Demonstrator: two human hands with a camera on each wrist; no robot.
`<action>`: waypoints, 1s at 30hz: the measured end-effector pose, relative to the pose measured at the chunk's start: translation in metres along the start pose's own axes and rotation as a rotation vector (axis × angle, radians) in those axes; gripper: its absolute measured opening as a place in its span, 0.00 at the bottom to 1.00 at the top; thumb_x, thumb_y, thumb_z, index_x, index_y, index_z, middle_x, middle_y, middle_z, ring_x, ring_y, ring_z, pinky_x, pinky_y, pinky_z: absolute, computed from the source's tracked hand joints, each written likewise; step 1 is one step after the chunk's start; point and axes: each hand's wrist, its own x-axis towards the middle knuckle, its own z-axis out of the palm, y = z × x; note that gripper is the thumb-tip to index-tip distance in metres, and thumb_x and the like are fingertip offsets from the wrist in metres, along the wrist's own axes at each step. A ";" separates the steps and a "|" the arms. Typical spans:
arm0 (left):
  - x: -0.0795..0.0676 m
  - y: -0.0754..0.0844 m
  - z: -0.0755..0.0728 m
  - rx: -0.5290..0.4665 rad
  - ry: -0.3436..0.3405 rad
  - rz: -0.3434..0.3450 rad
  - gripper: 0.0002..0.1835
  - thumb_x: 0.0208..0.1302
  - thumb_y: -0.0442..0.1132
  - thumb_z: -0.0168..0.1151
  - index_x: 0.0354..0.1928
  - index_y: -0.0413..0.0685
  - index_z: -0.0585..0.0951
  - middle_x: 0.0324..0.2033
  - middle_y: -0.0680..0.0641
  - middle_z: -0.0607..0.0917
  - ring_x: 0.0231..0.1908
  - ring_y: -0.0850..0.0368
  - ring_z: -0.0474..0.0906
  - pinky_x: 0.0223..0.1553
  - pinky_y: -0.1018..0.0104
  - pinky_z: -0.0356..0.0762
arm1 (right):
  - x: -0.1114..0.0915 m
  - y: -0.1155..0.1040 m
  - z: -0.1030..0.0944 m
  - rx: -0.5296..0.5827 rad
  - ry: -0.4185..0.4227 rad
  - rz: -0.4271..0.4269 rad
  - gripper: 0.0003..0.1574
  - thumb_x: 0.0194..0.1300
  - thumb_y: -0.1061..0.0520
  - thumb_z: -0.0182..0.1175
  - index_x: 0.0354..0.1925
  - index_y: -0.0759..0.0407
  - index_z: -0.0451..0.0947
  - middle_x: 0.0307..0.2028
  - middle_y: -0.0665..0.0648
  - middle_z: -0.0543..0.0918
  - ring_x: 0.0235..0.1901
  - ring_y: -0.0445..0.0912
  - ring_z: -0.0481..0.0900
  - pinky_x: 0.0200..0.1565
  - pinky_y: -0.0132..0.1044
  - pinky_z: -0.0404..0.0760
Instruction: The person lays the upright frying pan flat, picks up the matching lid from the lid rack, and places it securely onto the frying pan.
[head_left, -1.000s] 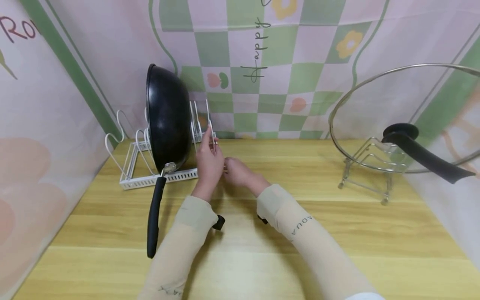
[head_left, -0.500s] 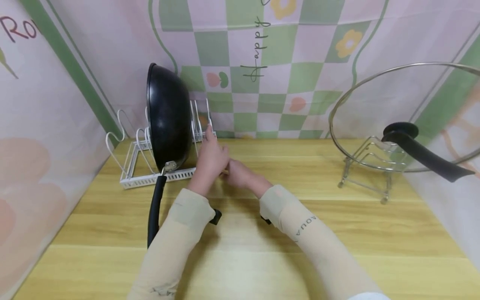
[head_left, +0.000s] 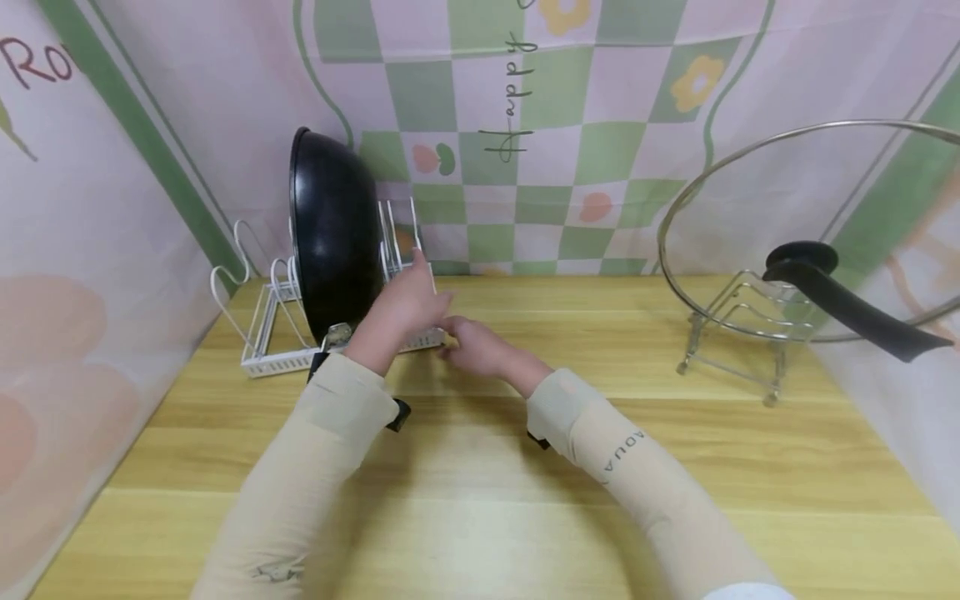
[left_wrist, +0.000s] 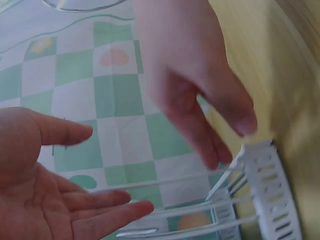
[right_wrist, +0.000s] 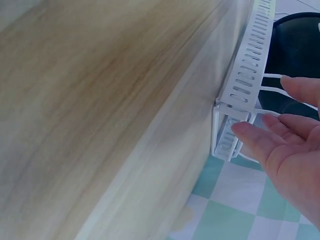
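A black wok (head_left: 335,233) stands on its edge in a white wire pan rack (head_left: 281,364). My left hand (head_left: 405,308) is over the rack's right part, in front of the upright wires. The left wrist view shows this hand (left_wrist: 50,185) with thumb and fingers spread, its fingertips near the wires. My right hand (head_left: 476,347) is beside the rack's front right corner. In the right wrist view its fingers (right_wrist: 257,140) lie relaxed at the rack's corner (right_wrist: 235,107); whether they touch it I cannot tell. The wok's handle is mostly hidden behind my left forearm.
To the right, a glass lid (head_left: 675,283) with a black handle (head_left: 855,308) leans on a small metal stand (head_left: 735,375). A patterned cloth (head_left: 525,150) hangs behind the wooden table (head_left: 600,500).
My left hand and forearm have swung left, from the rack's end wire across toward the wok, uncovering the rack's front right corner. My right hand has barely shifted. Wok and lid stay put.
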 end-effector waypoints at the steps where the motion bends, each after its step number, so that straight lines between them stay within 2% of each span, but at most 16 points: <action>1: -0.001 -0.001 -0.003 0.028 -0.009 0.006 0.50 0.77 0.48 0.54 0.77 0.30 0.31 0.29 0.42 0.80 0.22 0.53 0.71 0.36 0.57 0.75 | 0.000 0.000 0.000 -0.006 -0.002 -0.009 0.37 0.73 0.64 0.59 0.76 0.65 0.60 0.73 0.66 0.66 0.73 0.58 0.63 0.72 0.49 0.62; 5: -0.003 -0.003 -0.012 0.085 -0.038 0.033 0.48 0.78 0.48 0.52 0.78 0.32 0.34 0.24 0.45 0.77 0.19 0.55 0.69 0.35 0.57 0.75 | -0.005 -0.003 -0.001 -0.007 -0.017 -0.032 0.39 0.75 0.63 0.58 0.77 0.65 0.57 0.74 0.65 0.63 0.74 0.57 0.61 0.72 0.47 0.60; 9: -0.007 -0.002 -0.019 0.084 -0.042 0.080 0.42 0.79 0.48 0.52 0.80 0.36 0.43 0.23 0.45 0.78 0.15 0.57 0.65 0.34 0.58 0.75 | -0.011 -0.009 -0.005 0.007 -0.024 -0.067 0.38 0.75 0.62 0.57 0.77 0.68 0.57 0.74 0.66 0.62 0.74 0.57 0.61 0.70 0.48 0.65; 11: -0.009 -0.003 -0.021 0.092 -0.032 0.106 0.39 0.79 0.48 0.52 0.80 0.37 0.49 0.35 0.40 0.85 0.24 0.54 0.76 0.41 0.56 0.78 | -0.015 -0.013 -0.006 0.001 -0.032 -0.083 0.37 0.75 0.61 0.57 0.76 0.69 0.58 0.74 0.66 0.63 0.73 0.58 0.62 0.68 0.49 0.68; 12: -0.010 -0.005 -0.022 0.097 -0.026 0.117 0.37 0.79 0.48 0.52 0.80 0.38 0.52 0.44 0.38 0.85 0.33 0.51 0.81 0.47 0.54 0.78 | -0.016 -0.015 -0.006 -0.001 -0.039 -0.089 0.37 0.75 0.61 0.57 0.76 0.69 0.58 0.74 0.66 0.63 0.73 0.58 0.62 0.67 0.48 0.70; 14: -0.013 -0.009 -0.023 0.099 -0.005 0.139 0.34 0.79 0.47 0.53 0.79 0.39 0.59 0.61 0.37 0.80 0.48 0.47 0.81 0.55 0.51 0.76 | -0.019 -0.018 -0.005 -0.025 -0.048 -0.105 0.37 0.75 0.60 0.58 0.75 0.69 0.59 0.74 0.65 0.64 0.72 0.58 0.64 0.65 0.48 0.72; 16: -0.017 -0.014 -0.025 0.080 0.006 0.160 0.32 0.79 0.47 0.53 0.77 0.41 0.63 0.71 0.38 0.70 0.52 0.44 0.79 0.58 0.50 0.73 | -0.022 -0.019 -0.003 -0.022 -0.059 -0.122 0.36 0.75 0.60 0.59 0.75 0.68 0.61 0.73 0.65 0.65 0.70 0.59 0.67 0.63 0.47 0.75; 17: -0.019 -0.017 -0.026 0.063 0.000 0.166 0.31 0.79 0.47 0.53 0.77 0.42 0.64 0.68 0.38 0.74 0.49 0.44 0.79 0.56 0.50 0.74 | -0.024 -0.019 -0.002 -0.008 -0.065 -0.130 0.36 0.75 0.61 0.59 0.75 0.68 0.61 0.73 0.65 0.65 0.70 0.60 0.68 0.63 0.47 0.75; 20: -0.027 -0.025 -0.029 0.027 -0.014 0.203 0.29 0.79 0.47 0.53 0.75 0.44 0.68 0.66 0.40 0.77 0.44 0.46 0.80 0.52 0.50 0.77 | -0.028 -0.020 0.002 0.052 -0.087 -0.145 0.36 0.75 0.62 0.59 0.75 0.69 0.60 0.74 0.66 0.65 0.67 0.62 0.71 0.62 0.48 0.77; 21: -0.030 -0.028 -0.030 0.017 -0.021 0.214 0.28 0.79 0.47 0.53 0.75 0.44 0.69 0.65 0.40 0.77 0.46 0.45 0.81 0.53 0.49 0.77 | -0.030 -0.021 0.003 0.085 -0.097 -0.142 0.36 0.75 0.62 0.58 0.75 0.69 0.60 0.74 0.66 0.64 0.67 0.63 0.71 0.62 0.48 0.76; 23: -0.036 -0.032 -0.032 0.010 -0.025 0.240 0.26 0.79 0.47 0.53 0.73 0.44 0.72 0.64 0.41 0.79 0.56 0.44 0.80 0.54 0.47 0.78 | -0.034 -0.023 0.006 0.148 -0.115 -0.135 0.36 0.75 0.63 0.58 0.75 0.70 0.60 0.74 0.66 0.63 0.67 0.64 0.71 0.62 0.48 0.76; 24: -0.040 -0.035 -0.034 0.005 -0.021 0.253 0.25 0.79 0.46 0.53 0.72 0.44 0.73 0.66 0.41 0.77 0.59 0.43 0.78 0.56 0.45 0.78 | -0.036 -0.025 0.007 0.178 -0.124 -0.133 0.36 0.75 0.64 0.58 0.75 0.70 0.60 0.74 0.67 0.63 0.67 0.64 0.71 0.62 0.48 0.76; 30: -0.061 -0.053 -0.043 -0.076 0.019 0.281 0.22 0.78 0.44 0.55 0.68 0.43 0.77 0.58 0.39 0.83 0.56 0.43 0.80 0.53 0.45 0.79 | -0.044 -0.031 0.015 0.294 -0.182 -0.143 0.35 0.74 0.66 0.58 0.75 0.70 0.61 0.73 0.66 0.65 0.67 0.64 0.71 0.62 0.43 0.76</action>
